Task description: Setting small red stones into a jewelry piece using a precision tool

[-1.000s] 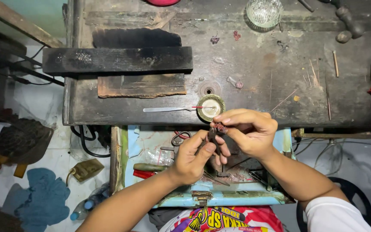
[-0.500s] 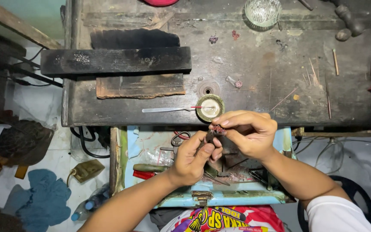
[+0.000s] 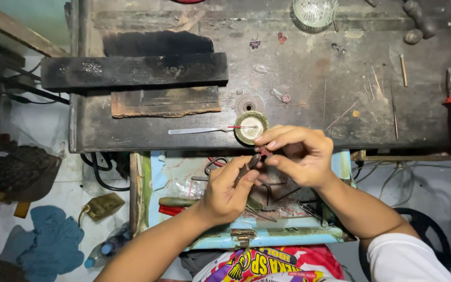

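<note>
Two hands: left hand (image 3: 225, 190) grips dark pliers (image 3: 247, 168), right hand (image 3: 298, 154) pinches tiny reddish piece (image 3: 263, 152)

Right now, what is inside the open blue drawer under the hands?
The blue drawer holds scissors, a green-handled tool, a red-handled tool and clear plastic. The left hand, gripping pliers, and right hand cover its middle, so those contents stay hidden.

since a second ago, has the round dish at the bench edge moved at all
No. The round dish sits in the same spot beside the small hole in the bench, just above the hands, left hand and right hand.
</note>
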